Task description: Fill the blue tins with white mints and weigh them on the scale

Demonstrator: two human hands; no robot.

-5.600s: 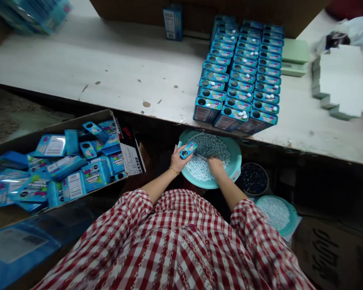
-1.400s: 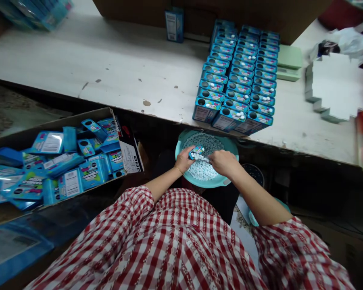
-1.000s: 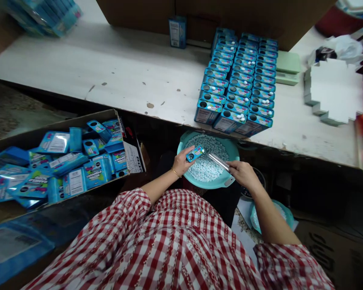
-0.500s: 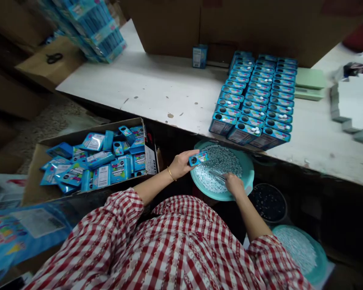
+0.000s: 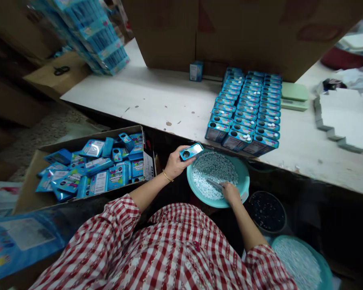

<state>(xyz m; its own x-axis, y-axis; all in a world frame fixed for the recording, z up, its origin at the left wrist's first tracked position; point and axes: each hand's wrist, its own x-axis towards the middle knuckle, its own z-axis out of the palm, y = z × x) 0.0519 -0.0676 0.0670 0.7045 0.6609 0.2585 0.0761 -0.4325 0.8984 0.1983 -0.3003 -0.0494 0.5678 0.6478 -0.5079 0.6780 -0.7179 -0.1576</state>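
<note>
My left hand (image 5: 174, 164) is closed around a small blue candy box (image 5: 191, 152) with a round dark opening on its end face. The box is tilted over the left rim of a teal basin (image 5: 245, 179). White pellet-like candies (image 5: 222, 166) fill much of that basin. Inside the basin's right side, my right hand (image 5: 230, 194) grips a slim metal utensil (image 5: 214, 184); its far end lies among the candies, so its exact kind is unclear.
Left of me, a carton (image 5: 27, 181) holds many loose blue boxes. Rows of upright blue boxes (image 5: 243, 108) line the white table (image 5: 157, 104), near a green case (image 5: 295, 96). A dark bucket (image 5: 268, 211) and second basin (image 5: 325, 268) are lower right.
The blue box in my left hand has tilted, and its end face now catches bright light. My right hand keeps the utensil in the candies. The camera view has shifted slightly.
</note>
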